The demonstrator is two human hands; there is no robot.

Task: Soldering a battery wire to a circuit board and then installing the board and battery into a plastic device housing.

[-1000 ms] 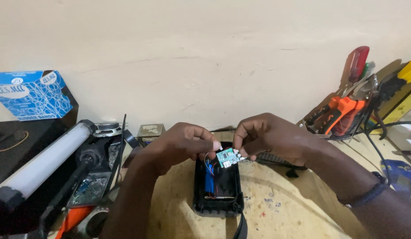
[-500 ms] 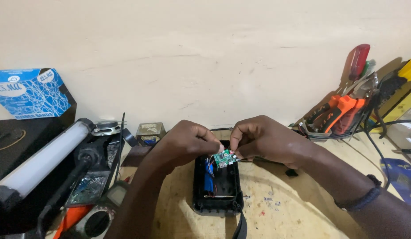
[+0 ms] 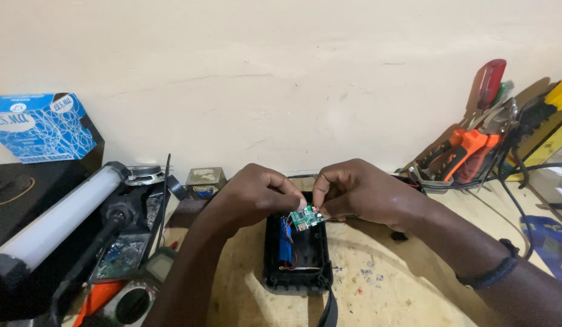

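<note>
An open black plastic case (image 3: 298,280) lies on the wooden workbench (image 3: 390,297) with a blue battery cell (image 3: 284,245) and thin wires inside it. Above the case my left hand (image 3: 256,197) and my right hand (image 3: 359,191) meet, both pinching a small green circuit board (image 3: 307,218) between fingertips. The board is tilted and sits just over the case's upper half. A dark band (image 3: 493,274) circles my right wrist.
A white tube lamp (image 3: 56,221), a small speaker (image 3: 141,175), circuit boards and a meter (image 3: 132,300) crowd the left. A blue box (image 3: 41,127) stands behind them. Orange-handled pliers (image 3: 465,151) and a red screwdriver (image 3: 488,82) lean at the right wall. A small glass jar (image 3: 205,180) sits behind my hands.
The camera view dropped slightly, so the hands and case sit a little lower in the frame. The green board tilted a bit between my fingertips; both hands kept their hold.
</note>
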